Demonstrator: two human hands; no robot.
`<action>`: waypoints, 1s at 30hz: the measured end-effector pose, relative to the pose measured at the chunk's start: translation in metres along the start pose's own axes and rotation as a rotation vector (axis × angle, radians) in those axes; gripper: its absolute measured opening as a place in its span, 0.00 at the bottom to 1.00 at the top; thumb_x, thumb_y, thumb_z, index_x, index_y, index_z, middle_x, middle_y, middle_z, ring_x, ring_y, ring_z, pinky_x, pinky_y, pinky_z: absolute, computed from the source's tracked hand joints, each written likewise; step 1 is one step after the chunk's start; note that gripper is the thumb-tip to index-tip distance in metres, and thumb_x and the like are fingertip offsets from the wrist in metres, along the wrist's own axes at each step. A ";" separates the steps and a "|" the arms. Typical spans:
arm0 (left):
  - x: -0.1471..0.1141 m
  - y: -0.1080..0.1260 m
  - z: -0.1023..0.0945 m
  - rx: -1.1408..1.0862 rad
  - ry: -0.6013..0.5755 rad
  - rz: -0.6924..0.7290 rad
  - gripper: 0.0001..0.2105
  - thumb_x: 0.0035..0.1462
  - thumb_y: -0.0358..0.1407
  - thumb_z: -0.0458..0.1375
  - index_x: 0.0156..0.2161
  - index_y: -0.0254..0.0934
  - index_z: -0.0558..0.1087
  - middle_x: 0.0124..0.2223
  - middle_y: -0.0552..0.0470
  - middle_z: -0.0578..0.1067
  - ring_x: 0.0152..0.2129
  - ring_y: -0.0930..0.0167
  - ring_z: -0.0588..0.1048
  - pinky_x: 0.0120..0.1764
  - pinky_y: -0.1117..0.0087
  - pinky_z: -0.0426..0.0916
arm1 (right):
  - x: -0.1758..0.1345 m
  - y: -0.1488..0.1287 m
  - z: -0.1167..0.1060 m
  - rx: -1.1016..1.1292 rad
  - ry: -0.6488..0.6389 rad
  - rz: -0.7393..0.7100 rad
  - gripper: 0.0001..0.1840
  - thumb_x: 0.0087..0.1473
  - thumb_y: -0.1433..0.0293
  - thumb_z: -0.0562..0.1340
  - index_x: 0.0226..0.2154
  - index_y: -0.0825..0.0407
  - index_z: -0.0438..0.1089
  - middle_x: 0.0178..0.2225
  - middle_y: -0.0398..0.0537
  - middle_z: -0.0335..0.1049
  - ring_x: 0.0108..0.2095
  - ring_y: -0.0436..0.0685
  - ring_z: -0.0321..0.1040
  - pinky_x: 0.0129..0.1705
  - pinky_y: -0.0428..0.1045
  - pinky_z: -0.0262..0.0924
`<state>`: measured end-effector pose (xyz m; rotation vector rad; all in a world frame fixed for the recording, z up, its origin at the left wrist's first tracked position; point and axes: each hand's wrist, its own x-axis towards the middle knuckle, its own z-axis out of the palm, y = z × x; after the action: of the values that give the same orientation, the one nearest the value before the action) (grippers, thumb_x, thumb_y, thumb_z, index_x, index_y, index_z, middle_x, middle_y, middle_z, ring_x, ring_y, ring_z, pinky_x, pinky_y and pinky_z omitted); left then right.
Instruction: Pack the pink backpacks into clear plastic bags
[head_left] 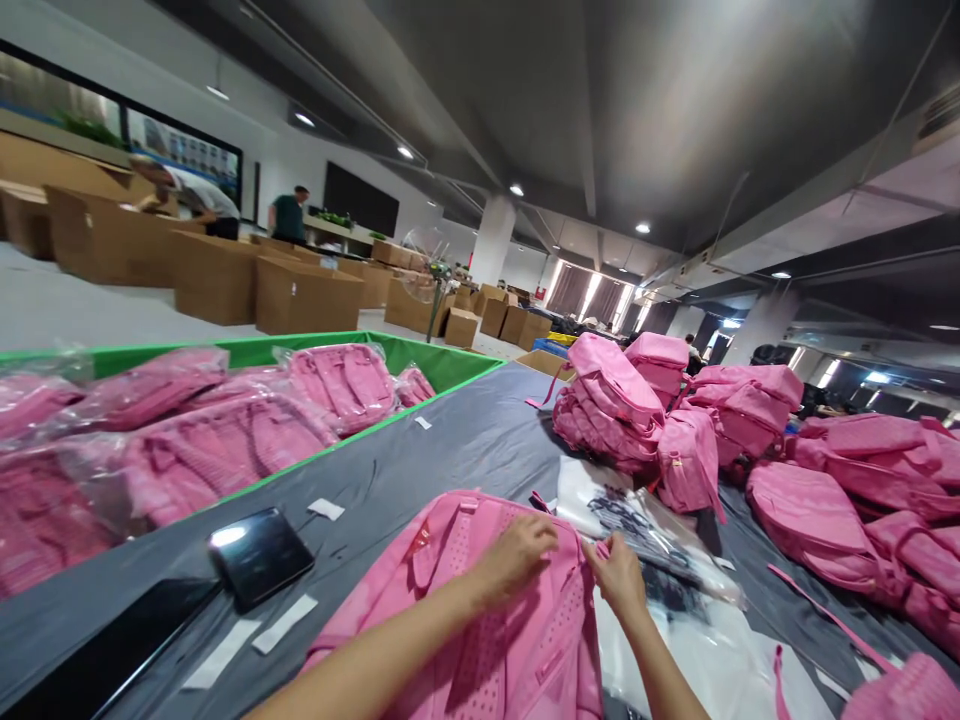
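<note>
A pink backpack [457, 560] lies on the grey-covered table in front of me, its padded back panel and shoulder straps facing up. My left hand [521, 555] is over the upper part of the bag with its fingers curled; what lies under the fingertips is hidden. At the bag's upper right edge, my right hand [619, 575] pinches a bit of the pink fabric between thumb and fingers. Clear plastic bags with dark print [637, 515] lie beside and partly under my right forearm.
Left of the table, a green-edged bin [442, 365] holds several plastic-wrapped pink backpacks [225, 450]. A black device [260, 555] and white paper slips [285, 623] lie on the table [390, 470]. More pink backpacks [607, 400] are piled at right. Cardboard boxes [307, 295] and two people stand beyond.
</note>
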<state>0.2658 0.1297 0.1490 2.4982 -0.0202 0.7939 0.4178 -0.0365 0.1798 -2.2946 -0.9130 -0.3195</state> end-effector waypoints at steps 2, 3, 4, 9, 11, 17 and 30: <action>0.010 0.008 0.023 -0.055 -0.078 0.048 0.09 0.56 0.26 0.59 0.39 0.40 0.77 0.42 0.50 0.79 0.43 0.64 0.75 0.50 0.66 0.67 | -0.010 -0.012 -0.001 0.034 0.017 -0.073 0.15 0.56 0.52 0.56 0.30 0.46 0.60 0.22 0.46 0.72 0.24 0.60 0.74 0.28 0.50 0.62; 0.013 0.009 0.033 -0.073 -0.083 0.044 0.09 0.55 0.27 0.60 0.40 0.40 0.77 0.41 0.50 0.79 0.42 0.65 0.75 0.48 0.67 0.68 | -0.019 -0.017 -0.003 0.072 0.032 -0.127 0.15 0.57 0.53 0.56 0.33 0.46 0.61 0.23 0.45 0.73 0.25 0.60 0.74 0.29 0.49 0.63; 0.015 0.009 0.042 -0.089 -0.074 0.029 0.11 0.54 0.27 0.61 0.43 0.39 0.77 0.43 0.49 0.79 0.42 0.64 0.75 0.48 0.66 0.68 | -0.030 -0.021 -0.006 0.123 0.053 -0.188 0.14 0.58 0.53 0.56 0.34 0.46 0.62 0.24 0.44 0.73 0.24 0.58 0.74 0.29 0.49 0.64; 0.020 0.003 0.066 -0.145 0.039 -0.112 0.13 0.54 0.29 0.60 0.46 0.38 0.78 0.47 0.45 0.77 0.44 0.61 0.72 0.47 0.62 0.67 | -0.087 -0.044 -0.016 0.313 0.186 -0.448 0.09 0.57 0.60 0.62 0.33 0.47 0.64 0.20 0.38 0.69 0.17 0.51 0.67 0.22 0.43 0.63; 0.023 0.003 0.068 -0.155 0.046 -0.149 0.10 0.54 0.30 0.60 0.43 0.38 0.78 0.43 0.46 0.76 0.39 0.63 0.72 0.42 0.65 0.67 | -0.099 -0.053 -0.024 0.343 0.239 -0.437 0.09 0.58 0.60 0.62 0.32 0.47 0.65 0.21 0.38 0.67 0.17 0.49 0.65 0.23 0.42 0.63; -0.006 0.024 0.037 -0.136 -0.030 -0.159 0.03 0.54 0.34 0.62 0.30 0.37 0.76 0.32 0.48 0.77 0.30 0.65 0.73 0.37 0.66 0.67 | -0.079 -0.040 -0.076 0.399 0.151 -0.165 0.21 0.57 0.49 0.62 0.31 0.51 0.68 0.21 0.39 0.61 0.20 0.49 0.60 0.23 0.43 0.58; -0.063 0.079 -0.006 -0.278 -0.077 -0.258 0.05 0.58 0.35 0.60 0.34 0.37 0.78 0.31 0.50 0.78 0.32 0.61 0.76 0.40 0.60 0.71 | 0.017 -0.060 -0.078 0.558 -0.397 -0.188 0.34 0.46 0.35 0.61 0.33 0.50 0.62 0.25 0.37 0.57 0.23 0.48 0.50 0.25 0.45 0.48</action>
<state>0.1973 0.0550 0.1556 2.2096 0.1518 0.5473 0.3895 -0.0445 0.2751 -1.7794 -1.2338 0.2981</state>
